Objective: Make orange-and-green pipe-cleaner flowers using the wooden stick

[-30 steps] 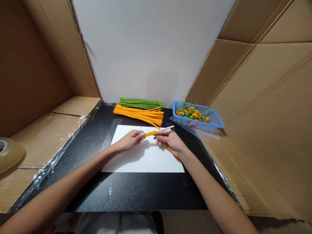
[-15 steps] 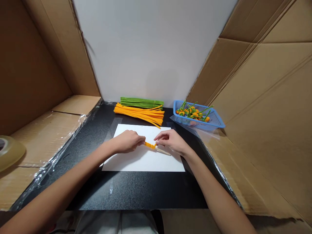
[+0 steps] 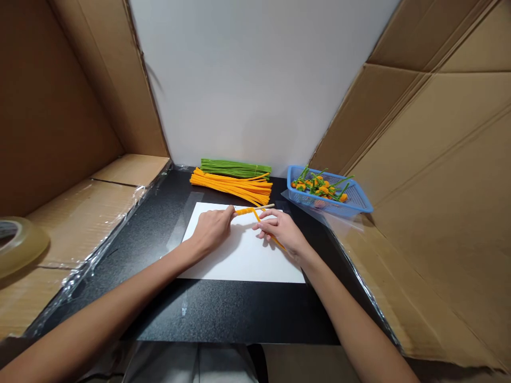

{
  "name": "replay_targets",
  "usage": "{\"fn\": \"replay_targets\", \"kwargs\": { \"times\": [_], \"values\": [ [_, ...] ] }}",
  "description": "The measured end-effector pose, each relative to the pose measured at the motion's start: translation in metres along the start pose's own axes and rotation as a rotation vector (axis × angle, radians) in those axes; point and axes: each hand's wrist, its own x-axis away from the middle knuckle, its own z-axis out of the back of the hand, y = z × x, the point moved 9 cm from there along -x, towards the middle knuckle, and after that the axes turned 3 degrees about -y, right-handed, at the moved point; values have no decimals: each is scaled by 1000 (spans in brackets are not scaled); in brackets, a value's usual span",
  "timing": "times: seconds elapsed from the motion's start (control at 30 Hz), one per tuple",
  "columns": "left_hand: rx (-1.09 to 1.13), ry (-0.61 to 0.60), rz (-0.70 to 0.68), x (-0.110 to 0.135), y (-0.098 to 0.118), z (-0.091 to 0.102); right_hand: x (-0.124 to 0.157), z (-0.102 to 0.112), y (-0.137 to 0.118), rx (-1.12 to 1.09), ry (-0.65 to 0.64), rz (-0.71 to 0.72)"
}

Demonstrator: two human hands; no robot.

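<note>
- Left hand [image 3: 215, 227]: one, clamped on a pale stick [image 3: 267, 207], near the white sheet [image 3: 239, 263]'s far edge.
- Right hand [image 3: 282, 230]: one, fingers curled on an orange strip [image 3: 244, 211], over the sheet's right half.
- Winding: strip partly coiled around the stick; loose tail [image 3: 278, 243] remains unwound.
- Orange bundle [image 3: 231, 186], green bundle [image 3: 235, 168]: straight, beyond the sheet.
- Blue basket [image 3: 362, 205]: beyond and right of the sheet; orange-and-green pieces [image 3: 320, 187], apparently finished.

A: Surface?
B: Black tabletop [image 3: 239, 316], speckled. White sheet [image 3: 243, 263] on it.
A: Beyond the sheet?
B: Orange bundle [image 3: 229, 183] just past its far edge, green bundle [image 3: 235, 168] behind that.
A: Right of it?
B: Blue basket [image 3: 331, 207], beyond the far-right corner, over clear film [image 3: 351, 222]. Clear strip [image 3: 186, 223] along sheet's left edge.
</note>
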Motion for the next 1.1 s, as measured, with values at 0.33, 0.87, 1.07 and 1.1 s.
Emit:
{"fn": "replay_targets", "kwargs": {
  "times": [0.33,0.87,1.07,1.1],
  "values": [
    [837,-301,-364,0,16,4,-2,5,-3,-37,-190,-36],
    [-142,-212,-438,7,23,-4,13,-2,-42,926,62,358],
    [-176,-189,-264,-1,14,-14,17,1,-47,874,175,373],
    [-163,-185,-224,-2,10,-17,16,4,-45,838,192,356]
  ]
}}
